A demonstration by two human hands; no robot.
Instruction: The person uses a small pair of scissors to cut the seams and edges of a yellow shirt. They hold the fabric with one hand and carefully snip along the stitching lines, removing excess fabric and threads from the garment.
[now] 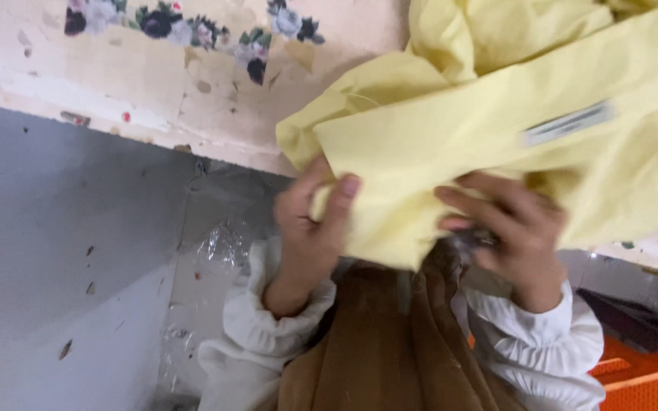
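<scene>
Both the left hand [310, 228] and right hand [508, 228] are pinching a soft yellow cotton garment [496, 129], fingers best kept gripping its lower edge.

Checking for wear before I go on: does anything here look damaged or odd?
The pale floral-patterned surface is stained and chipped along its edge. The crumpled yellow cloth, gripped by left hand and right hand, looks intact.

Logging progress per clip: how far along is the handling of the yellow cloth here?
Done: nothing looks finished; the yellow cloth is bunched and creased, not flat. In hand: the left hand and right hand both grip its lower edge, raised over the brown garment. Left: all smoothing or folding; an orange crate sits nearby.
</scene>
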